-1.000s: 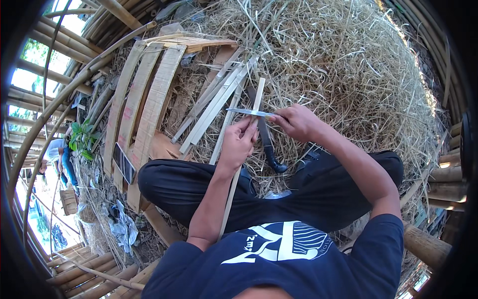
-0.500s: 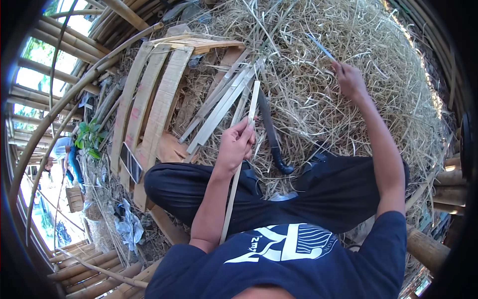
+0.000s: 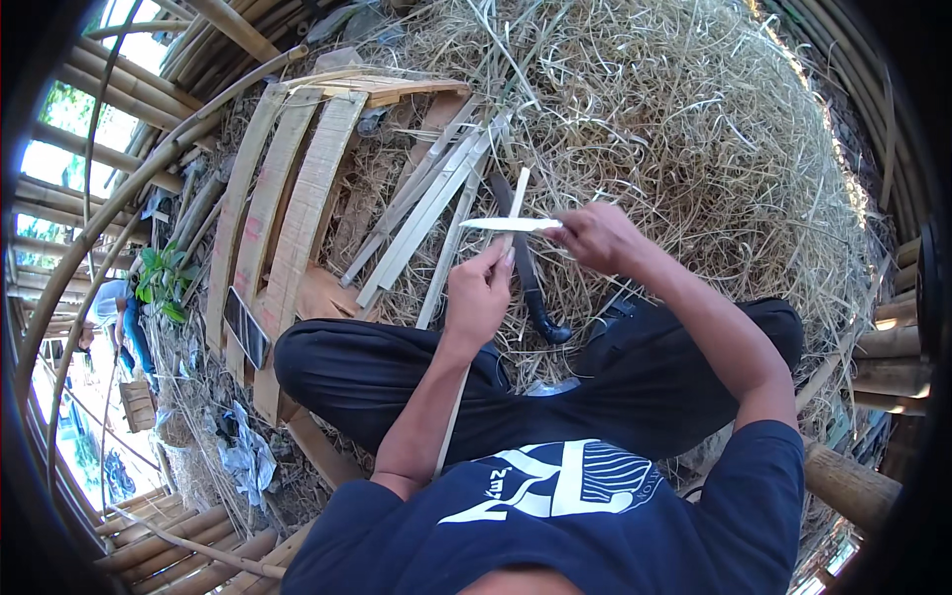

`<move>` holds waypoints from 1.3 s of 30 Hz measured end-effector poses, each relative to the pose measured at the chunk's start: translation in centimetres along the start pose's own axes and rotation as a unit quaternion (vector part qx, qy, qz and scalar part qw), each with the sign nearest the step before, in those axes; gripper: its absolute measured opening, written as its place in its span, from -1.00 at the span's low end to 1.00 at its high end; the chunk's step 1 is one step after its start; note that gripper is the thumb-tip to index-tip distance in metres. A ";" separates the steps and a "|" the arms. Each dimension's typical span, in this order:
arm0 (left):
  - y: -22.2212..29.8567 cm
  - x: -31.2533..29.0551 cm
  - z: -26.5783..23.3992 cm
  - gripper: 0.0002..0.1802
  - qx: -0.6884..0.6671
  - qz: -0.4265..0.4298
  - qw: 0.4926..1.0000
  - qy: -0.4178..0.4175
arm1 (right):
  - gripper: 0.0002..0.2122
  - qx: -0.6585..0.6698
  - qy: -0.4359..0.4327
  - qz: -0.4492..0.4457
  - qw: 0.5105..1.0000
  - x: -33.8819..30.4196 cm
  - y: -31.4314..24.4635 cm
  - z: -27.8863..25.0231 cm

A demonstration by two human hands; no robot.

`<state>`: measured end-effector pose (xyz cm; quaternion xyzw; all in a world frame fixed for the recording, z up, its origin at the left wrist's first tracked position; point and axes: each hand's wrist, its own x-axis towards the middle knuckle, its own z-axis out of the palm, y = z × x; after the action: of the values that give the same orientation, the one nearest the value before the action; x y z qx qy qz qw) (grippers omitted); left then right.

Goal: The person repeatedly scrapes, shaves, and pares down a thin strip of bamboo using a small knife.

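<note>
My left hand point(image 3: 478, 302) is closed around a long, thin bamboo strip point(image 3: 519, 188). The strip's lower part runs along my left forearm to my shirt, and its upper end sticks out past my fingers. In my right hand point(image 3: 600, 241) is a knife point(image 3: 504, 225) with a pale blade, pointing left. The blade crosses the strip just above my left fingers; whether it bites into it I cannot tell. Beyond my crossed legs, a dark machete point(image 3: 529, 278) with a black handle lies on the ground, partly behind the strip and knife.
Several flat bamboo strips point(image 3: 421, 238) lie left of the machete. Wooden slats point(image 3: 315, 203) stand further left, with a phone point(image 3: 248, 329) resting on them. Shavings point(image 3: 674, 129) cover the ground ahead and right. A person point(image 3: 117, 312) is outside the bamboo fence at left.
My right hand has swung left and nearer with the knife, from far right over the shavings to across the strip. My left hand keeps its hold on the strip.
</note>
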<state>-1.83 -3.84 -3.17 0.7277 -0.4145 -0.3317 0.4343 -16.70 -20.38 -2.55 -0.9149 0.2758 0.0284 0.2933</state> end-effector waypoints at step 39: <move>2.8 0.8 -0.1 -0.65 -0.410 -0.168 0.874 -0.199 | -0.67 0.474 0.087 0.083 0.872 2.2 -1.3 -0.3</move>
<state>-2.27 -5.34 -0.73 0.4614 -0.1907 -0.6778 0.5397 -14.17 -20.69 -2.12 -0.6385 0.3554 -0.1613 0.6634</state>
